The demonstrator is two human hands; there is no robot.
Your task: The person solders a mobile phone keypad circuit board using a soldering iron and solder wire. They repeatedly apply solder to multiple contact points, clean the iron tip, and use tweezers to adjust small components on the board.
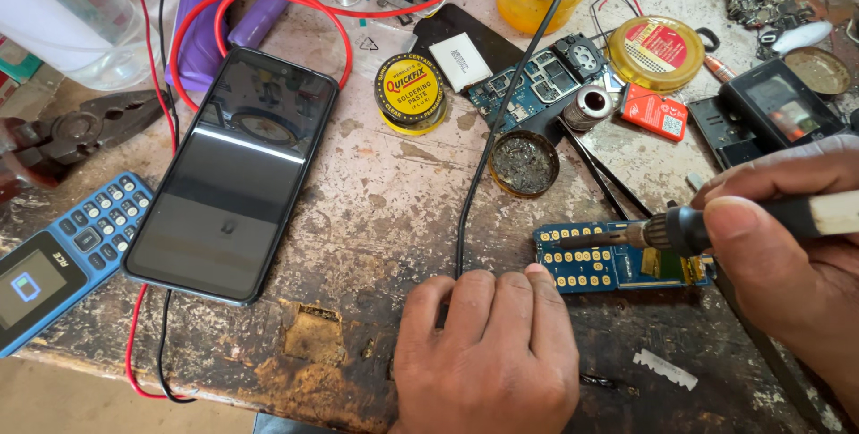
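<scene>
Right hand (787,246) gripping soldering iron (680,230) over blue circuit board (617,259), left hand (488,344) flat, fingertips touching board edge

Left hand (488,353) flat, palm down, fingers together, right hand (787,246) curled in a pinching grip

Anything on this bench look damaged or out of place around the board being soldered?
Yes. A bare razor blade lies loose near the bench's front edge, beside the right hand holding the soldering iron. The worn bench top has a gouged patch beside the left hand. The blue circuit board looks intact.
</scene>
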